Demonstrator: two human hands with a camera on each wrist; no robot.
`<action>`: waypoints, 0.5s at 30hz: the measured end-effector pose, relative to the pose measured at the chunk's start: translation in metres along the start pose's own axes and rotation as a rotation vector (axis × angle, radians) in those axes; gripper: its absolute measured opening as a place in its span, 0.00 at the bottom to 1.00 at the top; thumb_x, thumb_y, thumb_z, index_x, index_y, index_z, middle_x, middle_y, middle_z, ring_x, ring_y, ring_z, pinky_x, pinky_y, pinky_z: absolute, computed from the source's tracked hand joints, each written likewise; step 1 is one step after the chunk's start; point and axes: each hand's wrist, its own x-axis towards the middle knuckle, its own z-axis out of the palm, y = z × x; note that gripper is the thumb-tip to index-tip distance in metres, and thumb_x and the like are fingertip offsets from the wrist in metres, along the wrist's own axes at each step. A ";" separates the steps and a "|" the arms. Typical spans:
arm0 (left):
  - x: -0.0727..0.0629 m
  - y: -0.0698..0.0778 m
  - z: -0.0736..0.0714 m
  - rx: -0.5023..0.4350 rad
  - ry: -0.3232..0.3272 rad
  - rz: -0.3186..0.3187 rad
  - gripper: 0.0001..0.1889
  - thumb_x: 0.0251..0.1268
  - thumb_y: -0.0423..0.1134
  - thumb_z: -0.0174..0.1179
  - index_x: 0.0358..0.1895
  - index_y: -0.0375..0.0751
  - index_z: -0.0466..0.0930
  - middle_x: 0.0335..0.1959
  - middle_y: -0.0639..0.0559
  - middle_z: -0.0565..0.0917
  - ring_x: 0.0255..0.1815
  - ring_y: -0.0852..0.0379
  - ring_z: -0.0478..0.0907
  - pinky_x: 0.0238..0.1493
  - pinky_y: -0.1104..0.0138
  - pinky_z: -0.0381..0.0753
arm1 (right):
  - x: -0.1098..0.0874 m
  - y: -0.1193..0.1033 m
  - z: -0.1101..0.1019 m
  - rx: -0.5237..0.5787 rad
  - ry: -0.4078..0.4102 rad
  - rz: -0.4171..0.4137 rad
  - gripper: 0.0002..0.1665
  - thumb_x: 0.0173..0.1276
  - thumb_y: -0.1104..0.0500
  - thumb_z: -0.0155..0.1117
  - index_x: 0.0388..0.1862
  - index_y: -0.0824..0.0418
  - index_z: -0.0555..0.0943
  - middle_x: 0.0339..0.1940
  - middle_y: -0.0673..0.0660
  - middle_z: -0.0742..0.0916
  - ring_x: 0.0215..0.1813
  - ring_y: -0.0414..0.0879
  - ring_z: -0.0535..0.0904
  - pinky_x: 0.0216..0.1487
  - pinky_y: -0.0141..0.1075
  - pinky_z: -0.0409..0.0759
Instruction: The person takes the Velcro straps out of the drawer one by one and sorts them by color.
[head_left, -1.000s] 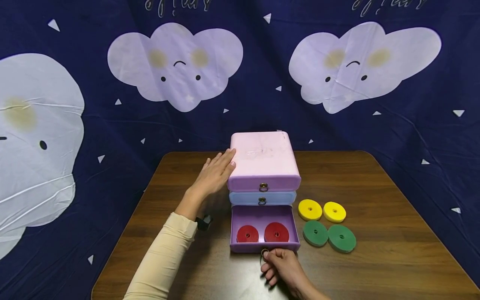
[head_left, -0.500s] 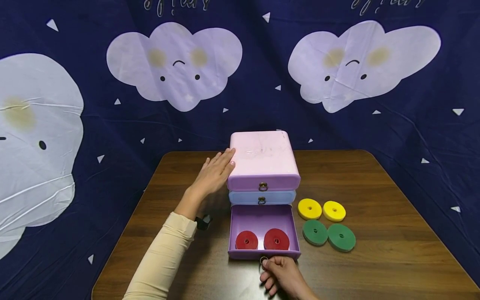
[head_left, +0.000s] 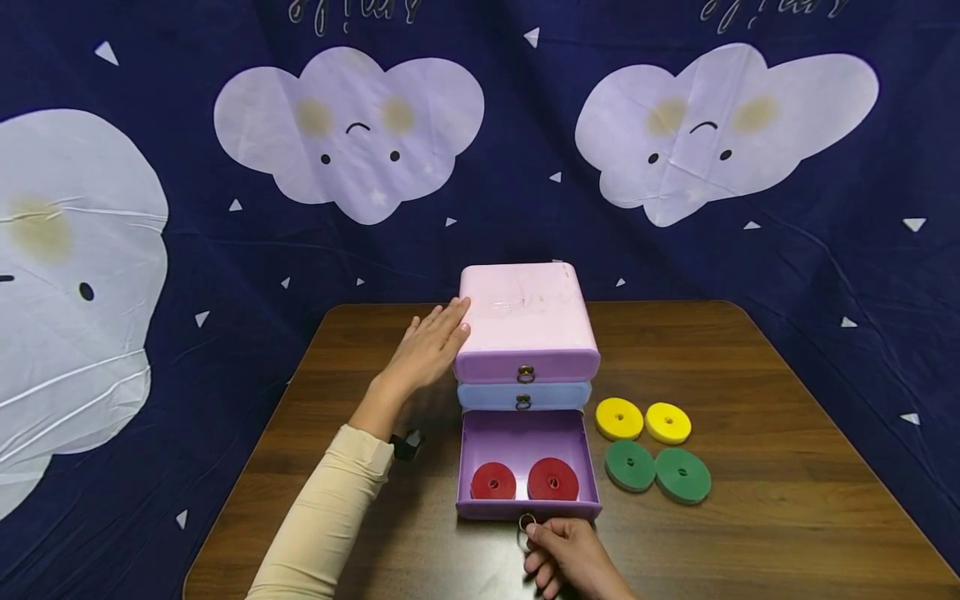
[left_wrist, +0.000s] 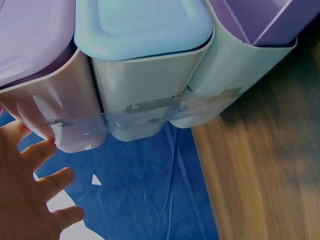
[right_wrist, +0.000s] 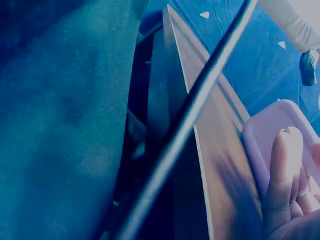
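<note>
In the head view a small drawer cabinet (head_left: 525, 304) with a pink top stands on the table. Its bottom purple drawer (head_left: 480, 433) is pulled out, holding a left red roll (head_left: 492, 482) and a right red roll (head_left: 553, 479). My left hand (head_left: 427, 346) lies with straight fingers against the cabinet's left side; the left wrist view shows the fingers (left_wrist: 55, 182) spread beside the upper casing. At the bottom drawer's front, my right hand (head_left: 570, 554) pinches the ring pull (head_left: 527, 522) between thumb and finger. The right wrist view shows its curled fingers (right_wrist: 287, 170) before the purple drawer front.
Two yellow rolls (head_left: 619, 418) and two green rolls (head_left: 682, 476) lie on the wooden table (head_left: 787, 467) right of the cabinet. The top purple drawer (head_left: 487, 367) and middle blue drawer (head_left: 480, 395) are closed. A dark cloth with clouds (head_left: 525, 225) hangs behind.
The bottom drawer has slid further out toward me with the red rolls, my right hand drawing back with it. Over the last half second it has hardly moved. My left hand stays in place.
</note>
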 end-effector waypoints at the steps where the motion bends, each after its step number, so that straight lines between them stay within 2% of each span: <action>1: 0.000 0.000 0.000 -0.001 -0.001 -0.001 0.28 0.75 0.60 0.27 0.75 0.64 0.44 0.77 0.61 0.47 0.78 0.48 0.47 0.75 0.44 0.40 | -0.001 -0.001 0.000 -0.005 0.001 -0.002 0.23 0.67 0.48 0.59 0.32 0.70 0.77 0.20 0.51 0.86 0.16 0.37 0.78 0.19 0.34 0.80; 8: 0.001 -0.001 0.001 0.005 0.000 0.004 0.28 0.75 0.59 0.27 0.75 0.64 0.44 0.78 0.60 0.47 0.78 0.48 0.47 0.75 0.44 0.40 | -0.011 -0.022 -0.007 -0.005 -0.006 0.003 0.23 0.65 0.46 0.61 0.34 0.68 0.78 0.21 0.52 0.87 0.16 0.36 0.78 0.19 0.32 0.80; 12: 0.001 -0.002 0.001 0.009 0.010 0.013 0.28 0.75 0.59 0.28 0.75 0.63 0.45 0.78 0.58 0.49 0.78 0.46 0.48 0.75 0.44 0.41 | -0.016 -0.043 -0.013 -0.035 -0.008 -0.076 0.20 0.67 0.50 0.60 0.34 0.69 0.76 0.22 0.52 0.87 0.17 0.37 0.78 0.20 0.33 0.80; 15: 0.001 -0.002 0.002 0.005 0.008 0.010 0.28 0.75 0.59 0.28 0.75 0.64 0.44 0.78 0.58 0.49 0.78 0.46 0.48 0.75 0.44 0.40 | -0.017 -0.061 -0.019 -0.062 0.022 -0.127 0.17 0.67 0.52 0.60 0.34 0.69 0.77 0.22 0.53 0.87 0.18 0.39 0.79 0.22 0.35 0.82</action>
